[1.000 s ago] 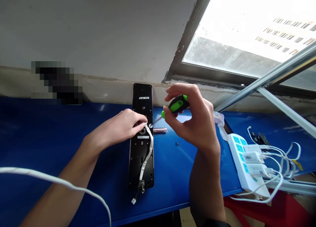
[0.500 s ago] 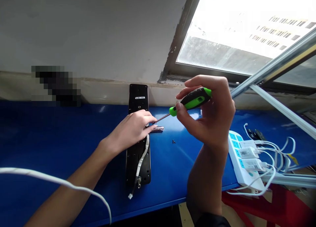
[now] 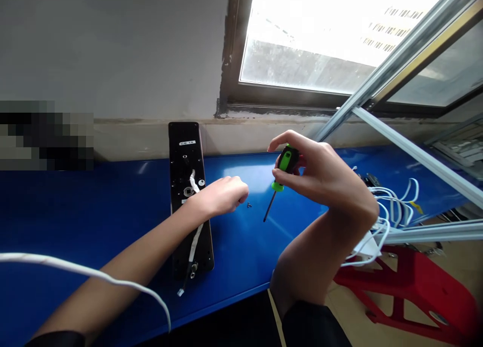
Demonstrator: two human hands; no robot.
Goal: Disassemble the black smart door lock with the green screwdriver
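Past the right edge of the black panel on the blue table, the left hand extends, fingers curled, any content hidden; farther right, beyond free room, the wrist-bent right hand wraps fingers around a down-pointing screwdriver.

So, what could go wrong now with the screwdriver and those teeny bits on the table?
The tiny dark screw-like bits lie loose beside the left grip, so a bump could scatter them. The green-and-black screwdriver points down from the right grip; if dropped, it might scratch the shiny blue tabletop. The left forearm crosses over the white wrapped cable on the long black panel, so it might catch and tug it.
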